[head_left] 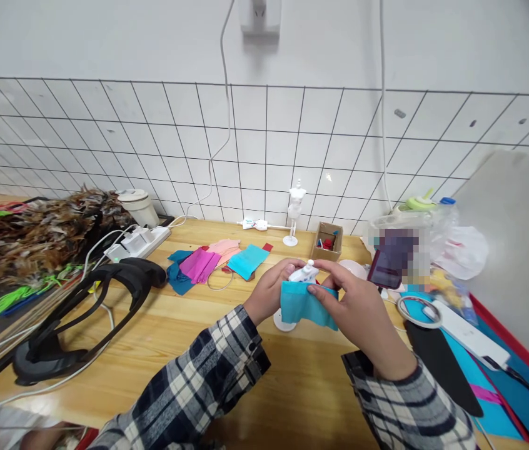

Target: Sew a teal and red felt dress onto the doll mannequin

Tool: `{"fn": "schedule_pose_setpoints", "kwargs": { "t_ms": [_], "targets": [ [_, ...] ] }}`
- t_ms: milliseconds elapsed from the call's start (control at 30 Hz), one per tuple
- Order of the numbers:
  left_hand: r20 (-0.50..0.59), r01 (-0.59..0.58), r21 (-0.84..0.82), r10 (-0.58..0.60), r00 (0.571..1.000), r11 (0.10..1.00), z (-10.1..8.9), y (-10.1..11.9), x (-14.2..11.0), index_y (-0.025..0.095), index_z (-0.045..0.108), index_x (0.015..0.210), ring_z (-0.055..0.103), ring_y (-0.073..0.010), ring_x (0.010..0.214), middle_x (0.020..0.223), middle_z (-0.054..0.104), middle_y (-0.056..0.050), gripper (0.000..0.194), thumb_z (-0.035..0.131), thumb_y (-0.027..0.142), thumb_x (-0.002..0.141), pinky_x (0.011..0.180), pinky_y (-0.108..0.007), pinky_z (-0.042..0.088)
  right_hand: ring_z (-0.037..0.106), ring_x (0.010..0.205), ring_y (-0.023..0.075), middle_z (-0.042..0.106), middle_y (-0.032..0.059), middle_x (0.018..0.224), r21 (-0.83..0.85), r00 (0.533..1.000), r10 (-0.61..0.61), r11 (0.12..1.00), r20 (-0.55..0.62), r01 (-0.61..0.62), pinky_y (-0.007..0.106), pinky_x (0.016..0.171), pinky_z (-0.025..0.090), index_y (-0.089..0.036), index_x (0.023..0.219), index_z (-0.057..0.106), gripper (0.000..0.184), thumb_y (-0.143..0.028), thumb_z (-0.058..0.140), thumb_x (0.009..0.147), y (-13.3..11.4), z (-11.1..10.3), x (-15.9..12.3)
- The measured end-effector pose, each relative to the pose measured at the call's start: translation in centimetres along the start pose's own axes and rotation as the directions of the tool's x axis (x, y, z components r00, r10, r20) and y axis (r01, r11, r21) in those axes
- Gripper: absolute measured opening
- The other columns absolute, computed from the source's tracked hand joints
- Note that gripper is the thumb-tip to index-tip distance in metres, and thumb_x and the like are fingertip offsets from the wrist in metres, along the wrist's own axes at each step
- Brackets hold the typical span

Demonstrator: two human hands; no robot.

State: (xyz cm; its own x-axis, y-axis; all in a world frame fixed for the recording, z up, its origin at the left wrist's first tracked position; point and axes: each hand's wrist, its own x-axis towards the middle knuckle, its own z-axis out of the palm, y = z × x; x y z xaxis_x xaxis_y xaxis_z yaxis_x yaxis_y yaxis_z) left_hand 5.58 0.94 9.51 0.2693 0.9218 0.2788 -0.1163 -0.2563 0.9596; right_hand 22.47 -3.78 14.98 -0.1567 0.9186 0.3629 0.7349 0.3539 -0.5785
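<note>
In the head view, a small white mannequin (306, 272) on a round base stands in front of me at the middle of the wooden table. A turquoise piece of cloth (302, 304) lies across its front below the shoulders. My left hand (268, 289) is closed at the mannequin's left side, its fingers partly hidden behind the figure. With thumb and fingers, my right hand (362, 306) pinches the upper part of the cloth against the mannequin. A second white mannequin (296, 203) stands bare near the wall.
Folded cloth pieces, including a magenta one (199, 265) and a turquoise one (248, 261), lie left of centre. A cardboard box (327, 241) holds small items. On the left are a black headset (95, 275), a power strip (147, 244) and brown feathers (58, 234). A phone (389, 262) stands right.
</note>
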Motion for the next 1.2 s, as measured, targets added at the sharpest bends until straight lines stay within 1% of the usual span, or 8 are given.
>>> {"fn": "schedule_pose_setpoints", "kwargs": {
  "t_ms": [167,233,333,467,767,1000,1100,1200],
  "targets": [
    [-0.102,-0.099,-0.171,0.082,0.991,0.98,-0.8,0.2,-1.4,0.018,0.058,0.099,0.06,-0.0246,0.105,0.107,0.066,-0.01,0.054,0.031,0.064,0.092,0.098,-0.04,0.043,0.057,0.06,0.0144,0.063,-0.0022,0.07,-0.01,1.0,0.005,1.0,-0.022,-0.005,0.025,0.056,0.039,-0.024,0.12,0.062,0.035,-0.036,0.059,0.087,0.0,0.2,0.0],
    [-0.046,-0.148,-0.147,0.143,0.989,0.978,-1.2,0.4,-2.3,0.019,0.055,0.1,0.057,-0.0279,0.112,0.114,0.063,-0.011,0.056,0.043,0.072,0.083,0.099,-0.042,0.042,0.057,0.059,0.0144,0.062,-0.0024,0.07,-0.018,1.0,0.012,1.0,-0.013,-0.013,0.025,0.055,0.039,-0.024,0.121,0.061,0.036,-0.036,0.059,0.087,0.1,0.1,-0.1],
    [0.013,-0.159,0.078,0.158,0.987,0.984,-1.6,0.9,-3.2,0.019,0.056,0.1,0.053,-0.0292,0.118,0.124,0.059,-0.012,0.047,0.067,0.058,0.076,0.101,-0.04,0.039,0.057,0.06,0.0148,0.061,-0.003,0.068,-0.028,1.0,0.019,0.999,-0.009,-0.02,0.025,0.056,0.039,-0.024,0.122,0.06,0.036,-0.037,0.058,0.088,0.2,0.1,-0.1],
    [-0.053,-0.074,0.169,0.084,0.995,0.983,-1.8,1.2,-3.0,0.019,0.06,0.094,0.058,-0.0241,0.107,0.111,0.064,-0.009,0.023,0.058,0.042,0.089,0.094,-0.036,0.043,0.058,0.06,0.015,0.061,-0.0024,0.067,-0.047,1.0,0.0,0.999,-0.008,0.0,0.025,0.055,0.039,-0.023,0.119,0.062,0.034,-0.038,0.058,0.088,0.3,-0.1,0.0],
    [-0.116,-0.009,0.117,0.023,0.993,0.993,-1.5,1.1,-2.1,0.018,0.057,0.084,0.053,-0.0171,0.081,0.081,0.057,-0.002,0.024,0.058,0.041,0.088,0.077,-0.03,0.044,0.061,0.07,0.0168,0.066,-0.0005,0.075,-0.092,0.999,-0.036,0.995,0.008,0.037,0.027,0.062,0.039,-0.025,0.104,0.068,0.023,-0.039,0.062,0.086,0.7,-1.1,0.8],
    [-0.106,-0.025,0.14,0.04,0.994,0.99,-1.2,0.7,-1.7,0.018,0.056,0.089,0.054,-0.0173,0.081,0.082,0.056,-0.002,0.025,0.055,0.043,0.089,0.075,-0.029,0.045,0.058,0.064,0.0153,0.061,-0.0019,0.069,-0.051,0.999,-0.034,0.998,0.002,0.035,0.026,0.058,0.038,-0.023,0.102,0.067,0.025,-0.041,0.06,0.087,1.2,-0.6,1.1],
    [-0.161,-0.062,0.153,0.087,0.983,0.986,-0.8,0.7,-1.7,0.02,0.055,0.101,0.057,-0.0184,0.086,0.089,0.06,-0.003,0.024,0.055,0.041,0.09,0.08,-0.031,0.045,0.058,0.064,0.0154,0.06,-0.0023,0.068,-0.014,1.0,-0.02,1.0,0.003,0.02,0.026,0.057,0.038,-0.023,0.103,0.065,0.025,-0.041,0.059,0.088,1.3,-0.3,1.0],
    [-0.295,-0.145,0.34,0.252,0.922,0.929,-0.7,1.1,-1.9,0.022,0.057,0.095,0.057,-0.0209,0.094,0.094,0.061,-0.004,0.018,0.061,0.037,0.087,0.088,-0.035,0.043,0.059,0.066,0.0156,0.06,-0.0022,0.069,0.005,1.0,-0.009,1.0,-0.002,0.009,0.026,0.059,0.039,-0.023,0.103,0.065,0.024,-0.04,0.058,0.088,1.4,-0.1,1.0]
  ]
}}
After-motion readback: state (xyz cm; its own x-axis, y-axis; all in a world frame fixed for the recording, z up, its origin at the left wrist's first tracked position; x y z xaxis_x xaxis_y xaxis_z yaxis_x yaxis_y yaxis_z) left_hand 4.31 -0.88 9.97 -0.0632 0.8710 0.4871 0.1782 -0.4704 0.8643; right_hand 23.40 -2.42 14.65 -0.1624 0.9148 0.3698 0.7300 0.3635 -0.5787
